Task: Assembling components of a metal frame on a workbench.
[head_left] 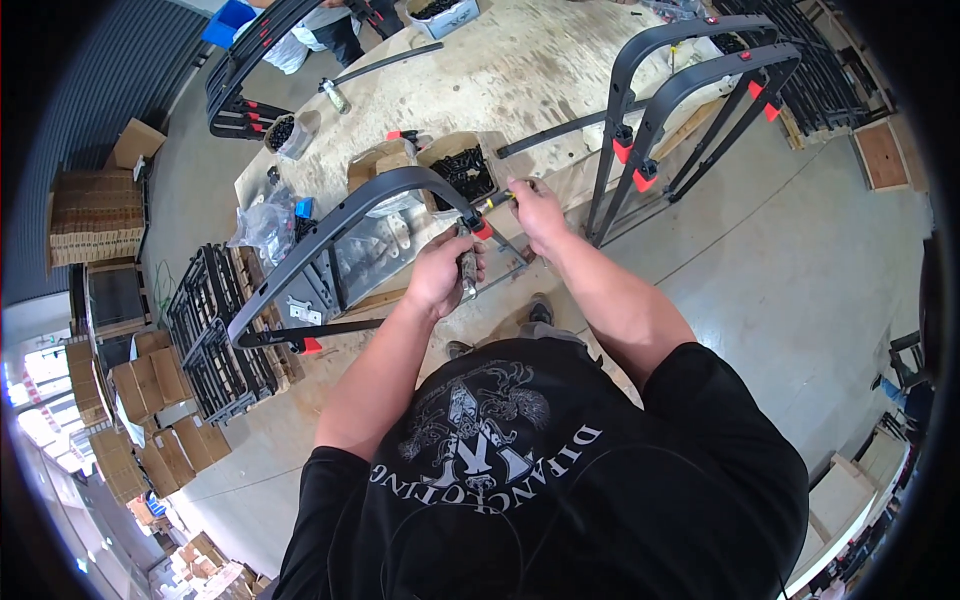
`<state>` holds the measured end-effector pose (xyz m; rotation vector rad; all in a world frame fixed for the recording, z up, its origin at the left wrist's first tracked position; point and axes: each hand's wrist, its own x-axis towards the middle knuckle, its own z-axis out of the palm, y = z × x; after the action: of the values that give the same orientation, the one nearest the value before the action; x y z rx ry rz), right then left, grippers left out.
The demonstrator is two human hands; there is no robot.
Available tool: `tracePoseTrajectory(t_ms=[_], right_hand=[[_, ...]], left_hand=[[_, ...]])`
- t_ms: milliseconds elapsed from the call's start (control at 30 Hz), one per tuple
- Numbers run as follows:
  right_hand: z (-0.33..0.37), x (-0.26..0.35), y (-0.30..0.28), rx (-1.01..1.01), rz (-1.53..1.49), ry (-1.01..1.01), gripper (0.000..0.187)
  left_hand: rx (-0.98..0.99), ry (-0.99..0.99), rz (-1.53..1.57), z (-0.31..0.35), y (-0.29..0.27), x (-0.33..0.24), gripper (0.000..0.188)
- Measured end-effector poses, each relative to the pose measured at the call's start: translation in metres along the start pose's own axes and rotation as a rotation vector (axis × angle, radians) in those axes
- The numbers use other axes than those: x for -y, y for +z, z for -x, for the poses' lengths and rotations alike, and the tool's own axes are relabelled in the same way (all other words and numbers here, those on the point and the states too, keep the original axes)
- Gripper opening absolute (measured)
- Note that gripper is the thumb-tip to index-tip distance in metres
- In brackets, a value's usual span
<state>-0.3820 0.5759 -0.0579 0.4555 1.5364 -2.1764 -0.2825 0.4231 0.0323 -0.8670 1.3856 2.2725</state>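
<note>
A black curved tube frame [345,212] stands in front of me, its near end at a red clip [482,229]. Beside that clip, my left hand [438,270] is closed round a worn silver metal tool [468,266] held upright. My right hand [537,213] grips a slim yellow-and-black hand tool [495,201], which points left toward the frame's joint. Its exact kind is too small to tell, and my fingers cover part of it. Just beyond both hands is a cardboard box of small black parts [462,172].
More black frames with red clips [690,90] stand at the right of the worn wooden table [470,90]. Plastic bags [265,222] and flat metal parts [398,232] lie left. Stacked frames [215,340] and cartons [97,215] occupy the left floor. Another person [335,30] is across the table.
</note>
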Motion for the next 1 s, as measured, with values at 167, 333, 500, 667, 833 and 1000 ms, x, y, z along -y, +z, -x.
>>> tracePoseTrajectory(t_ms=[167,333,500,667,833,1000], right_hand=[[-0.003,-0.004,-0.005,0.026,0.057,0.029,0.03],[-0.001,0.0,-0.008,0.122,0.145,-0.073,0.034],[0.003,0.011,-0.009,0.17,0.368,-0.219,0.038],[-0.029,-0.004,-0.032,0.161,0.435,-0.276,0.046],[0.011,0.063,-0.002,0.274,0.71,0.267,0.052],[-0.003,0.048,-0.004,0.215,0.602,0.187,0.054]], left_hand=[[0.047,0.005,-0.026,0.0,-0.001,-0.002,0.026],[0.028,-0.024,-0.018,-0.005,-0.01,-0.003,0.024],[-0.017,-0.046,0.041,-0.003,-0.006,-0.008,0.027],[0.02,-0.061,0.027,-0.009,-0.002,0.0,0.024],[-0.032,0.21,-0.25,-0.001,-0.002,0.038,0.022],[-0.184,0.204,-1.005,-0.043,-0.019,0.06,0.02]])
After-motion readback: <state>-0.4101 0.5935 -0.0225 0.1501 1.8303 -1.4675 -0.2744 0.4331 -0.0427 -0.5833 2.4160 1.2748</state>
